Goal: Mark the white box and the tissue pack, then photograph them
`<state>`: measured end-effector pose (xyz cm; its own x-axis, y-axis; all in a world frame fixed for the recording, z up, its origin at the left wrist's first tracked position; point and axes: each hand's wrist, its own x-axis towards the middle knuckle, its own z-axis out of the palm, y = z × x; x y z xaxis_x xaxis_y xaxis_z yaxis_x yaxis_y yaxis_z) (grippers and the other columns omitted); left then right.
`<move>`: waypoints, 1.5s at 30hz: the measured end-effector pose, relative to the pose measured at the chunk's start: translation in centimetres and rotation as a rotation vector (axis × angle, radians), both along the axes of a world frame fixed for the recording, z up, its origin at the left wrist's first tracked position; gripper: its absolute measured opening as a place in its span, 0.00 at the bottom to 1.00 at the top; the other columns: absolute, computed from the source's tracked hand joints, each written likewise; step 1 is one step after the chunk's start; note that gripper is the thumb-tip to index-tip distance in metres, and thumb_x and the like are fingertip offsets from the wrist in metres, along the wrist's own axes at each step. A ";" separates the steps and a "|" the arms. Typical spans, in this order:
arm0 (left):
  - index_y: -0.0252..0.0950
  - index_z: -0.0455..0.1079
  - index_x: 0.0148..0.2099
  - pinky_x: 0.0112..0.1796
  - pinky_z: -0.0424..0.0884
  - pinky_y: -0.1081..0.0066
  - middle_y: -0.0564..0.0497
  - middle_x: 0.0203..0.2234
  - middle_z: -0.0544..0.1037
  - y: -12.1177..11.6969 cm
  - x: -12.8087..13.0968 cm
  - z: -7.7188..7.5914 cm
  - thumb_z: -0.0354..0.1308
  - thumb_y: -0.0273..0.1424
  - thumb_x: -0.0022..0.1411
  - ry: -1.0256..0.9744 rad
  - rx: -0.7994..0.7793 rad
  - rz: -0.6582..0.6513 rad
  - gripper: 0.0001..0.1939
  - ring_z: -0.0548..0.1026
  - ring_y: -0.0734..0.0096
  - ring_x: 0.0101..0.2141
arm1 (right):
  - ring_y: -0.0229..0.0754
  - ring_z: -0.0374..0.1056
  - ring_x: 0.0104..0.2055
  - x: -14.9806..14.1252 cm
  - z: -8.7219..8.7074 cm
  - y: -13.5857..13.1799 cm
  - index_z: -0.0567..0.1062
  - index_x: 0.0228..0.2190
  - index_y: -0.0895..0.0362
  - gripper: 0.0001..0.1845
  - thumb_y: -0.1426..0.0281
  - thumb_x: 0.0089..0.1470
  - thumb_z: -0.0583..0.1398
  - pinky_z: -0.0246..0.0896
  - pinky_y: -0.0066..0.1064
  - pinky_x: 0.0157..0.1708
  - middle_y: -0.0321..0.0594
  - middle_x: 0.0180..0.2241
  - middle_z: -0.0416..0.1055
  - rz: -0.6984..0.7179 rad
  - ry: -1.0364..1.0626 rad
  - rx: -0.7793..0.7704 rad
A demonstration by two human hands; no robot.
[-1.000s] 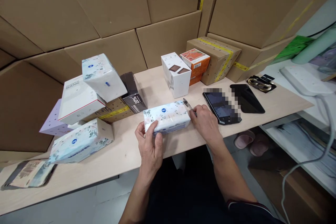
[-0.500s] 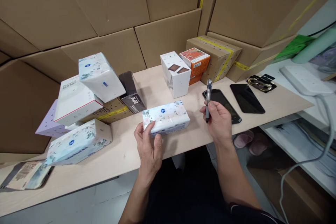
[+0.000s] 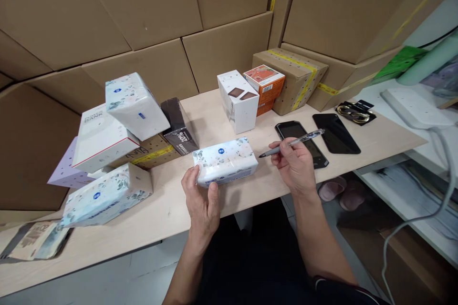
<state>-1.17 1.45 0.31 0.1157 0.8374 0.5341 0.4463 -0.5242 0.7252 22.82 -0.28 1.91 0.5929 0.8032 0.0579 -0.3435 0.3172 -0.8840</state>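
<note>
My left hand (image 3: 201, 205) grips the near left corner of a floral tissue pack (image 3: 229, 155), fingers at its left end and thumb on the front side. The pack lies on the wooden table in front of me. Between the thumb and fingers of my right hand (image 3: 295, 164) is a pen (image 3: 302, 138), its grey tip pointing left toward the pack's right end without touching it. Beneath and behind this hand lies a rugged black phone (image 3: 291, 128), partly covered by it. A second dark phone (image 3: 336, 133) lies farther right.
To the left, another tissue pack (image 3: 107, 195) lies beside stacked boxes, including a white power bank box (image 3: 103, 138) topped by a tissue pack (image 3: 136, 105). A white box (image 3: 238, 102) and an orange box (image 3: 266, 83) stand behind. Large cartons (image 3: 143, 71) line the back.
The pen has swung from nearly upright to slanted, its tip now pointing left at the pack. My left index finger has shifted off the pack's front toward its left end.
</note>
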 end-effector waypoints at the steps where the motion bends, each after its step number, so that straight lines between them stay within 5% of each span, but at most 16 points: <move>1: 0.44 0.53 0.68 0.59 0.62 0.55 0.41 0.60 0.60 0.0 0.0 0.1 0.52 0.39 0.70 0.023 0.016 0.004 0.27 0.61 0.57 0.62 | 0.31 0.64 0.23 0.0 0.0 0.0 0.68 0.31 0.53 0.17 0.58 0.49 0.69 0.60 0.24 0.21 0.33 0.31 0.74 0.002 0.020 0.018; 7: 0.46 0.62 0.65 0.59 0.63 0.53 0.42 0.60 0.60 0.3 0.2 0.5 0.50 0.39 0.71 0.163 0.026 0.026 0.22 0.60 0.56 0.62 | 0.30 0.60 0.22 -0.1 -0.1 0.0 0.70 0.29 0.53 0.16 0.56 0.52 0.68 0.57 0.23 0.20 0.28 0.23 0.65 -0.008 0.041 0.104; 11: 0.45 0.65 0.63 0.59 0.63 0.52 0.42 0.60 0.60 0.2 0.3 0.6 0.50 0.40 0.71 0.188 0.018 0.035 0.20 0.60 0.55 0.63 | 0.32 0.59 0.18 -0.2 -0.1 -0.1 0.72 0.36 0.51 0.12 0.56 0.60 0.62 0.58 0.24 0.19 0.26 0.16 0.64 0.021 -0.011 0.128; 15: 0.44 0.65 0.63 0.58 0.64 0.52 0.41 0.59 0.61 0.2 0.3 0.7 0.51 0.40 0.71 0.189 0.024 0.035 0.21 0.60 0.55 0.62 | 0.37 0.74 0.30 -1.0 -0.2 0.1 0.70 0.40 0.50 0.12 0.57 0.60 0.61 0.70 0.31 0.31 0.36 0.34 0.80 0.034 -0.084 0.132; 24: 0.39 0.68 0.58 0.57 0.65 0.54 0.40 0.56 0.63 -0.1 -0.1 1.0 0.52 0.37 0.70 0.121 0.199 -0.076 0.17 0.63 0.55 0.60 | 0.42 0.75 0.50 -3.0 -0.3 0.0 0.71 0.45 0.49 0.16 0.65 0.56 0.67 0.70 0.39 0.53 0.40 0.48 0.77 0.080 -0.300 0.186; 30: 0.38 0.68 0.47 0.53 0.69 0.55 0.44 0.48 0.67 -0.2 -0.2 0.3 0.56 0.32 0.67 0.004 0.245 -0.068 0.08 0.68 0.59 0.54 | 0.38 0.73 0.41 -2.4 -0.8 -0.2 0.73 0.42 0.50 0.11 0.64 0.57 0.65 0.70 0.32 0.44 0.36 0.39 0.75 -0.084 -0.347 0.165; 35: 0.41 0.59 0.59 0.46 0.73 0.59 0.42 0.52 0.64 -0.1 -0.1 -0.2 0.60 0.33 0.64 -0.103 0.215 -0.044 0.23 0.69 0.58 0.53 | 0.37 0.71 0.34 -2.5 -0.7 -0.5 0.72 0.39 0.51 0.10 0.64 0.57 0.65 0.67 0.30 0.36 0.35 0.33 0.76 -0.102 -0.356 0.145; 41: 0.41 0.63 0.63 0.50 0.70 0.55 0.39 0.59 0.59 -0.1 0.0 0.7 0.59 0.31 0.64 0.142 0.376 -0.090 0.26 0.66 0.53 0.57 | 0.37 0.72 0.31 -2.2 0.3 -0.6 0.70 0.36 0.52 0.08 0.65 0.57 0.64 0.66 0.30 0.34 0.32 0.28 0.75 -0.153 -0.317 0.173; 45: 0.41 0.68 0.60 0.57 0.63 0.46 0.39 0.59 0.62 -0.3 0.1 1.1 0.59 0.30 0.63 0.274 0.476 -0.079 0.23 0.61 0.46 0.60 | 0.38 0.72 0.29 -2.1 2.8 -1.1 0.72 0.42 0.52 0.09 0.64 0.61 0.60 0.68 0.34 0.36 0.32 0.26 0.75 -0.131 -0.315 0.227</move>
